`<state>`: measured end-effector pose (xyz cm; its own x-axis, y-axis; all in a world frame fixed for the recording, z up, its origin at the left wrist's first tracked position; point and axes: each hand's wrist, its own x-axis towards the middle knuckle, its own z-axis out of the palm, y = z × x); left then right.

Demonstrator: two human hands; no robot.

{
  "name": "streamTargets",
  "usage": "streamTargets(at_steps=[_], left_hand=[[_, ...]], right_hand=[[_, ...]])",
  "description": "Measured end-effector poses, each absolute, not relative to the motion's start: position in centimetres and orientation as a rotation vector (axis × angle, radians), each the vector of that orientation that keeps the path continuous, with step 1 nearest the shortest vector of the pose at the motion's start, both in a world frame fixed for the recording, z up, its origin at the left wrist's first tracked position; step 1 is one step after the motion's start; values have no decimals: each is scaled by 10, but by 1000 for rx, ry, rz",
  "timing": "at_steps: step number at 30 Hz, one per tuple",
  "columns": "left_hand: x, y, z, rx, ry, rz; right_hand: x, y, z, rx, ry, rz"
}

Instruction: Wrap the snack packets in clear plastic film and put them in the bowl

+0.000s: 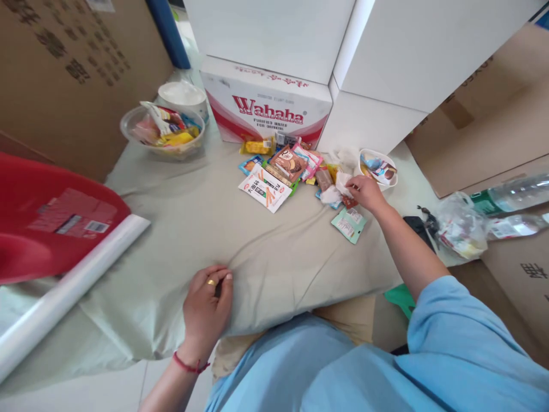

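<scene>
My left hand (209, 300) rests on the cloth near the table's front edge, fingers curled in to the thumb with nothing visible in them. At the right end of a pile of snack packets, my right hand (365, 193) pinches a crumpled white tissue-like piece (343, 182). A pale green packet (349, 225) lies just in front of that hand. Left of it in the pile are a white snack packet (265, 187), a brown packet (288, 163) and a yellow packet (257, 146). Close behind my right hand stands a white bowl (392, 182) with packets inside.
A clear plastic bowl (128, 133) of packets stands at the back left, beside a white tub (182, 94). Behind the pile is a Wahaha carton (268, 109). A red plastic object (55, 217) and a white roll (72, 294) lie left. Bottles (514, 194) lie right.
</scene>
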<state>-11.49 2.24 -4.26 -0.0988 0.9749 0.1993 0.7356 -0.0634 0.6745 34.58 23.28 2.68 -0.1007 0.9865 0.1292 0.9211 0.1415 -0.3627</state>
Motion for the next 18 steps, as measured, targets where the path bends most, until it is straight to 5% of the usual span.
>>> streamTargets(at_steps=[5,12,18], left_hand=[[-110,21,-35,1692,1854,1037],[-49,36,8,1450,1430,1062],[23,61,31,1356,1134,1193]], right_hand=[[344,210,49,-1733,-1769,298],[293,152,59,-1424,-1232,860],[208,92,49,-1438,-1548,783]])
